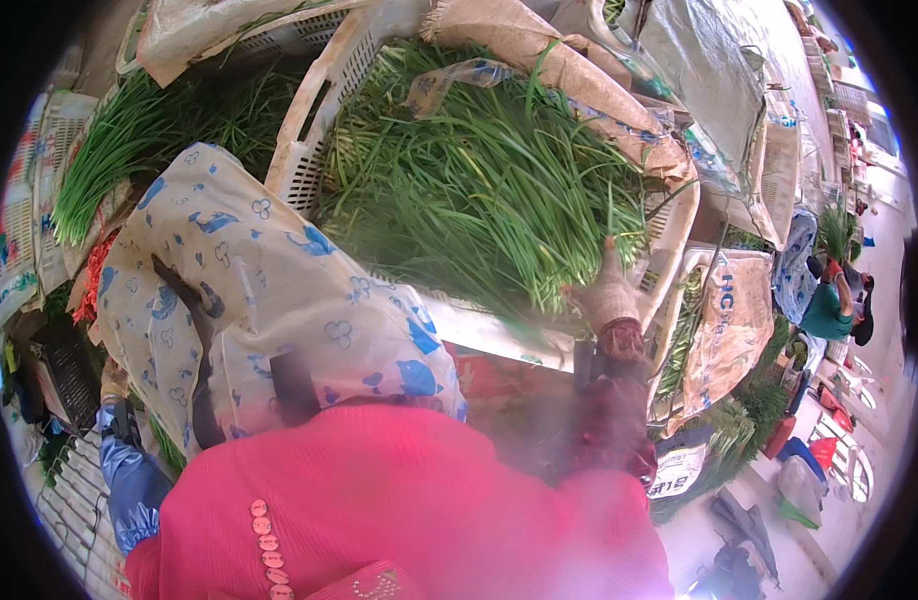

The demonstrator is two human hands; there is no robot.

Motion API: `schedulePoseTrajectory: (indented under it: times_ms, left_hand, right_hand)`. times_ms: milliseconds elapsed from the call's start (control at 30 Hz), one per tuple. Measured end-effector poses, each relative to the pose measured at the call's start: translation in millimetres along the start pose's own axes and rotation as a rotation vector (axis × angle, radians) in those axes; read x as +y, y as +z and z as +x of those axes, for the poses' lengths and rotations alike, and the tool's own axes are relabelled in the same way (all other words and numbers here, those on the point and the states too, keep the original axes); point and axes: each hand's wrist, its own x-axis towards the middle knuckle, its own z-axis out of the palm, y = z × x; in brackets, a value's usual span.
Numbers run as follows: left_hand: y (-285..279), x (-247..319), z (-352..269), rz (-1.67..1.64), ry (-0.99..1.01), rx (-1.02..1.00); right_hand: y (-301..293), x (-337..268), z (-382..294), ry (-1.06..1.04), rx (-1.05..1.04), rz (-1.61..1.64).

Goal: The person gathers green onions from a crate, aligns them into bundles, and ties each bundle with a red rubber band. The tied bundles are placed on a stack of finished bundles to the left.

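Observation:
My right hand point(612, 296), in a pale knit glove, reaches over the near right corner of a white plastic crate point(297, 142). Its thumb and one finger are spread at the cut ends of loose garlic chives point(474, 180), which fill the crate. I see nothing held in it. My left hand point(114, 379), also gloved, hangs low at the left beside my knee. Its fingers are mostly hidden, so its grip is unclear. A plastic apron point(279, 277) with blue prints covers my legs. To its upper left lies a bunch of chives point(110, 161).
A brown sack point(549, 56) drapes over the crate's far rim. At the right stands another crate with chives under a printed sack point(729, 322). A dark plastic basket point(67, 367) is at the left. Farther right, a person in a green top point(826, 309) holds chives.

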Motion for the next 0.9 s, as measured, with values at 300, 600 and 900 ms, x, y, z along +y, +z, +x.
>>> schedulePoseTrajectory:
  times_ms: [300, 600, 900]
  left_hand:
    - [-43, 53, 54, -0.108, 0.229, -0.180]
    - [-5, 170, 84, 1.671, 0.988, 0.271]
    - [192, 286, -47, 1.121, 1.077, -0.151]
  right_hand:
    - [46, -23, 6, -0.012, 0.034, 0.137]
    - [112, -42, -15, -0.066, 0.383, 0.074]
    - [-44, -32, 7, -0.144, -0.058, -0.069]
